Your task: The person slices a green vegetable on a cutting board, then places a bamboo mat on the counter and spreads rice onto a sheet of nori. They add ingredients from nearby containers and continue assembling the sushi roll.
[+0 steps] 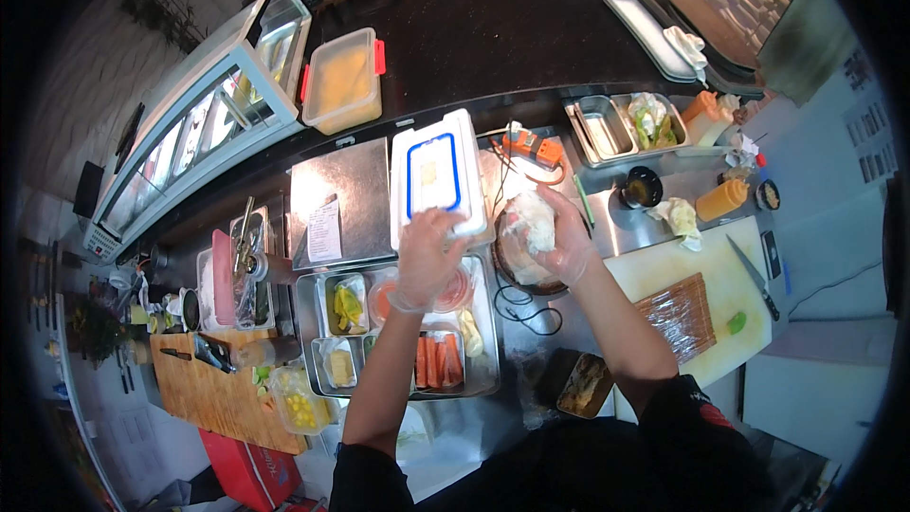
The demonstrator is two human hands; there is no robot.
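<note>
My right hand [572, 245], in a clear glove, is closed around a clump of white rice [536, 218]. It is above a round tub [519, 270] that looks lined with cloth or plastic. My left hand [428, 254], also gloved, reaches over the front edge of a white box [466, 156] whose lid has a blue outline. Its fingers look bent and a little apart, with nothing visible in them. Whether they touch the lid I cannot tell. Under my left forearm is a steel tray [482, 370] with orange sticks [439, 362] and yellow pieces [348, 308] in small pans.
A white cutting board [621, 275] at the right bears a plastic-wrapped bamboo mat [678, 320] and a knife [754, 275]. An orange device [533, 147] with cables lies behind the tub. A glass display case [204, 123] and a lidded plastic box [343, 81] stand at the back left.
</note>
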